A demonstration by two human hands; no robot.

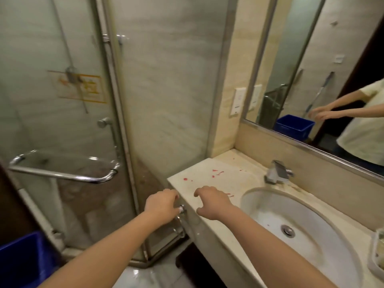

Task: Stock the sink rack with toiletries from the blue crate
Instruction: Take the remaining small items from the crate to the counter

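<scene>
1. A blue crate (20,260) sits low in the bottom left corner, cut off by the frame edge. What it holds cannot be seen. It is well apart from both hands, below and to the left of the left forearm, and no fingers touch it.
2. Two bare forearms reach forward from the bottom edge toward the left end of a pale stone counter (209,169).
3. The left hand (161,206) hangs at the counter's front left corner, fingers bent downward. Its thumb tip is right beside a small chrome knob (182,210) on the counter's side. Whether the hand grips the knob cannot be told.
4. Below that knob, a thin chrome rail (180,227) runs down the side of the counter.
5. The right hand (212,201) hovers over the counter top, just right of the left hand. Its fingers are spread and loosely curled like a claw, and it holds nothing.
6. Red spots (216,173) are scattered on the counter beyond the fingertips.
7. To the right is a white oval sink (307,242) with a metal drain (287,230). A clear plastic container (377,252) stands at the right edge.
8. A square chrome tap (278,172) stands behind the sink.
9. To the left is a glass shower door (62,111) with a curved chrome bar (62,173).
10. On the far wall, a mirror (301,59) reflects the person's arms and the crate.
</scene>
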